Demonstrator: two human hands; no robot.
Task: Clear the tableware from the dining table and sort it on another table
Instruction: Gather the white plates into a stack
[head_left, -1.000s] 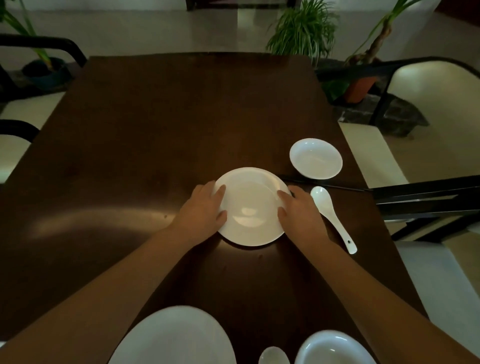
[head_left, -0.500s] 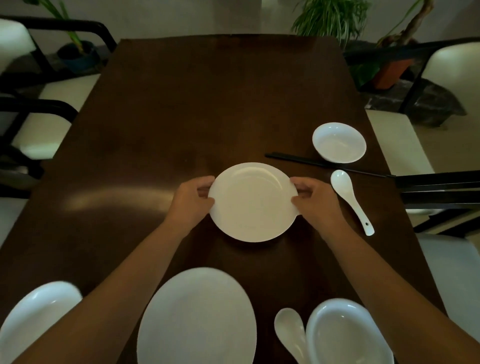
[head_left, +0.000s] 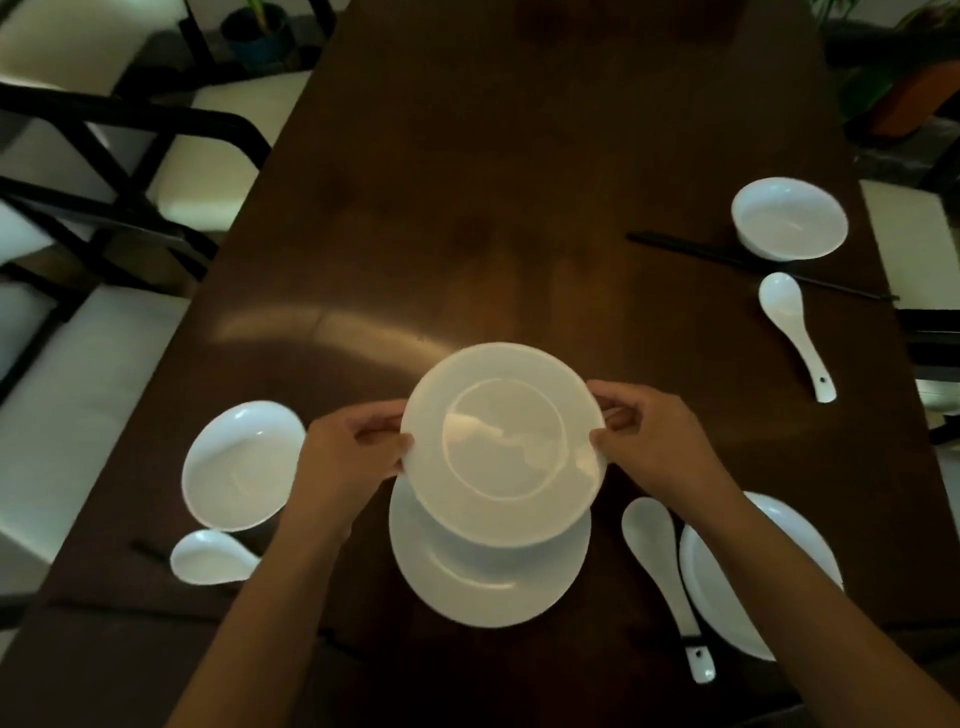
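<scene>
A small white plate (head_left: 503, 441) hangs above the dark wooden dining table (head_left: 519, 182), held by both hands at its rim. My left hand (head_left: 353, 457) grips the left edge and my right hand (head_left: 654, 441) grips the right edge. Directly under it a larger white plate (head_left: 483, 587) lies on the table, partly hidden by the held plate. White bowls stand at the left (head_left: 241, 465), at the near right (head_left: 748, 577) and at the far right (head_left: 789, 218). White spoons lie at the left (head_left: 210, 557), near right (head_left: 660, 561) and far right (head_left: 795, 332).
Black chopsticks (head_left: 748, 265) lie between the far right bowl and spoon. Cream chairs with black frames (head_left: 104, 156) stand along the left side, another at the right edge (head_left: 930, 332). Potted plants (head_left: 904, 88) sit at the far corners.
Both hands lifted the small plate off the table and carried it toward me, over the larger plate. The view tilted down, bringing the left bowl and spoon into sight.
</scene>
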